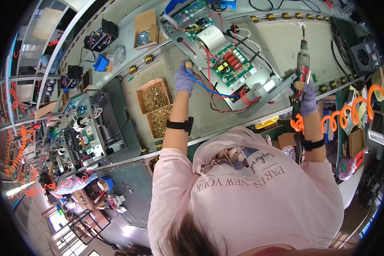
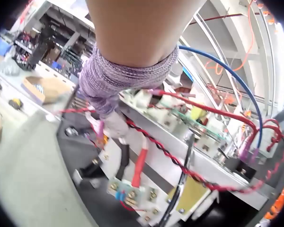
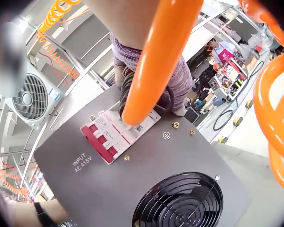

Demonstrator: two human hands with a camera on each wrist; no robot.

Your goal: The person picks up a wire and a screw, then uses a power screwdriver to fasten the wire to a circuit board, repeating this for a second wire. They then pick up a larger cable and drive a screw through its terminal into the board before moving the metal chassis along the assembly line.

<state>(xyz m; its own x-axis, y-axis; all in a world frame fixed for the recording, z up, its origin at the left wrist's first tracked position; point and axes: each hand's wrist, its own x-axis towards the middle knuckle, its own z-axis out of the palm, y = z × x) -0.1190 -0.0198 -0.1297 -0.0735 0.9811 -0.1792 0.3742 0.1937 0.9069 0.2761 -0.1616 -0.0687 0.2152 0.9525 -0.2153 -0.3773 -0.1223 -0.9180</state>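
Note:
A purple-gloved left hand point(image 1: 184, 78) pinches the end of a blue wire point(image 1: 209, 88), beside the left edge of an open metal chassis point(image 1: 260, 55). The wire's other end meets a terminal at the chassis's near side, and in the left wrist view the blue wire point(image 2: 227, 68) arches past the wrist. Inside the chassis lies a green circuit board point(image 1: 230, 64) with red and yellow parts. My right hand point(image 1: 308, 100), also gloved, grips an air screwdriver point(image 1: 303, 57) at the chassis's right corner, bit pointing away. An orange hose point(image 3: 161, 56) hides much of this grip in the right wrist view.
Left of the chassis, cardboard boxes point(image 1: 141, 101) hold brass fasteners; another box point(image 1: 146, 23) of small metal parts stands behind. A second opened unit point(image 1: 94, 132) sits farther left. The coiled orange hose point(image 1: 354, 106) hangs at right. A breaker point(image 3: 116, 137) and fan grille point(image 3: 180, 203) face the right wrist camera.

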